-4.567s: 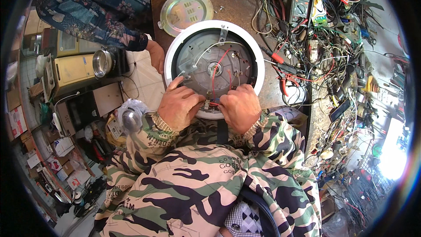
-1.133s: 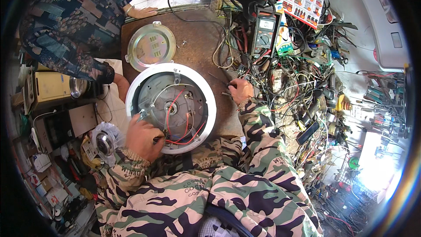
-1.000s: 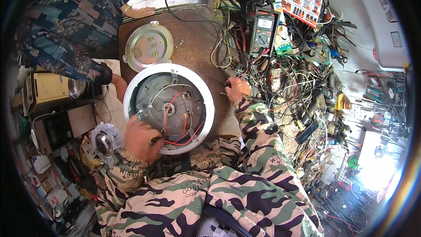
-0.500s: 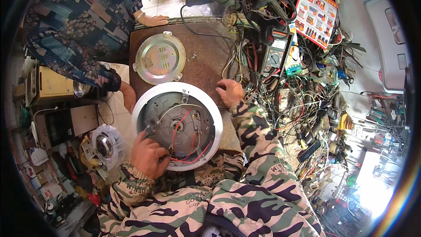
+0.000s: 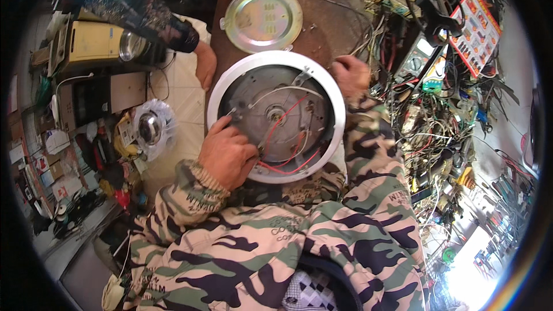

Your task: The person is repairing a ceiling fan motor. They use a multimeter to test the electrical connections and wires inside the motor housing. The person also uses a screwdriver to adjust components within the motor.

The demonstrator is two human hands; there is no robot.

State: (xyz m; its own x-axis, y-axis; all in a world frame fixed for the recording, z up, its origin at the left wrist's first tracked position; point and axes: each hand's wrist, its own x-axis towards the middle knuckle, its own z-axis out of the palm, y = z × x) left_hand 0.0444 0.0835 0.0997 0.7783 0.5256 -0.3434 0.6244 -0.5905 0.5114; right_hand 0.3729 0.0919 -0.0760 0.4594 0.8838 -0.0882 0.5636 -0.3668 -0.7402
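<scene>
A round metal appliance housing (image 5: 340,103) with a white rim leans between my lap and the table edge, open side up. Red and white wires (image 5: 288,169) run inside it around a central hub. My left hand (image 5: 227,152) lies over its lower left rim, fingers bent around the edge and the index finger reaching inside. To the right of the rim, my right hand (image 5: 352,75) rests by the table's right side with its fingers curled closed. Whatever may be in those fingers is hidden. Beyond the housing lies a round metal cover plate (image 5: 262,20) with small tabs.
Another person's hand (image 5: 205,64) hangs left of the brown table (image 5: 331,29). Tangled cables, a multimeter (image 5: 416,60) and a red-edged leaflet (image 5: 475,31) crowd the right. Left are a yellow box (image 5: 92,42) and a plastic-wrapped metal part (image 5: 152,126).
The whole view has shifted, so the housing, table and hands appear farther right and higher. Both hands keep about the same places relative to the housing.
</scene>
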